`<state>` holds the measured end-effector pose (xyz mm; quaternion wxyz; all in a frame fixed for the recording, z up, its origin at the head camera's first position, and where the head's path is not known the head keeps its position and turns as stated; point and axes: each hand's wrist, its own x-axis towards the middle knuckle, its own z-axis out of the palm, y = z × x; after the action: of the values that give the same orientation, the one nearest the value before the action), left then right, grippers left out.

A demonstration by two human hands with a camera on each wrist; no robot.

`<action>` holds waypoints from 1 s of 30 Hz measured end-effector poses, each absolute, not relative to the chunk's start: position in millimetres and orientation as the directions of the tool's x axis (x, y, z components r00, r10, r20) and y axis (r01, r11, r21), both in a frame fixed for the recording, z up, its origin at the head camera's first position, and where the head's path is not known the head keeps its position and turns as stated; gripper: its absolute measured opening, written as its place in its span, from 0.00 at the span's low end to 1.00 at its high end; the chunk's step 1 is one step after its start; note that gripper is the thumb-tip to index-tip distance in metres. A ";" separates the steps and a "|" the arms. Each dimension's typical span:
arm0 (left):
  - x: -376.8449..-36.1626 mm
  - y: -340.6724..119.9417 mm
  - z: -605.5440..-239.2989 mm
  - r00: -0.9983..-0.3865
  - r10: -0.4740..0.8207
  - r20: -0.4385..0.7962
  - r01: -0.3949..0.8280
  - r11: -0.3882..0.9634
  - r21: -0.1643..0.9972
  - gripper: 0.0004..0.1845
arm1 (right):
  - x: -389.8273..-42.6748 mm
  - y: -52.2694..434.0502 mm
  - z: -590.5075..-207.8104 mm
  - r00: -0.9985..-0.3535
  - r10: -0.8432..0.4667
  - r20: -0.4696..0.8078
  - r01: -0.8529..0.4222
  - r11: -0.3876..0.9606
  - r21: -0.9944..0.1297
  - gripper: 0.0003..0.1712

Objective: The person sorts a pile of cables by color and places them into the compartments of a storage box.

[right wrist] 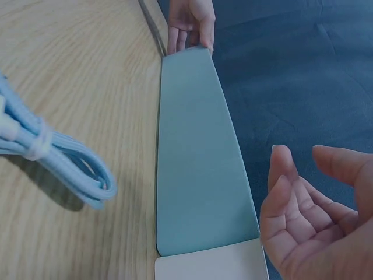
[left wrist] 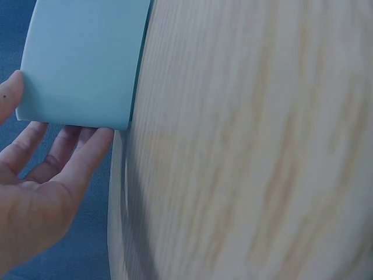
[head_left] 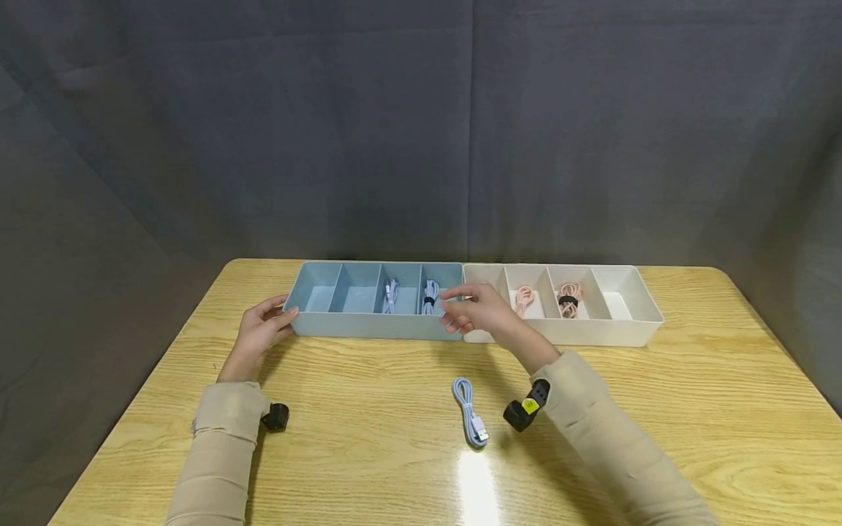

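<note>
At the left end of the blue divided box is my left hand, its fingertips against the end wall and the thumb by the front corner. My right hand hovers over the place where the blue box meets the white box; its fingers are loosely bent with nothing between them. Two blue-white cables lie in separate blue compartments: a coiled one and one with a black strap. Another blue cable, coiled with its USB plug showing, lies on the table in front of the boxes.
Both boxes stand end to end near the back edge of the wooden table. In the white box are a pink cable and a pink cable with a black strap. A dark curtain hangs behind the table.
</note>
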<state>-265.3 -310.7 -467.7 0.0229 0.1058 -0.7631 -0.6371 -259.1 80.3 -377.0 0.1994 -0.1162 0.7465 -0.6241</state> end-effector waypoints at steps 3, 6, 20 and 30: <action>-265.7 -310.3 -468.6 -0.977 -0.189 -0.101 -0.133 0.164 0.977 0.38 | -254.1 83.3 -378.4 -0.890 -0.428 -0.159 0.069 0.220 -0.973 0.19; -265.6 -310.3 -468.8 -0.978 -0.184 -0.097 -0.127 0.159 0.979 0.38 | -248.5 87.3 -379.1 -0.882 -0.439 -0.172 0.061 0.255 -0.965 0.18; -263.2 -309.3 -465.4 -0.975 -0.195 -0.103 -0.134 0.150 0.980 0.36 | -227.2 99.0 -390.9 -0.848 -0.502 -0.171 0.008 0.311 -0.950 0.19; -264.1 -311.0 -467.6 -0.979 -0.180 -0.093 -0.122 0.156 0.980 0.38 | -212.3 107.3 -406.6 -0.846 -0.510 -0.157 -0.048 0.366 -0.929 0.24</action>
<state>-264.1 -311.0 -467.6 0.0229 0.0993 -0.7600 -0.6418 -212.3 107.3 -406.6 0.2159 -0.1747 0.7978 -0.5351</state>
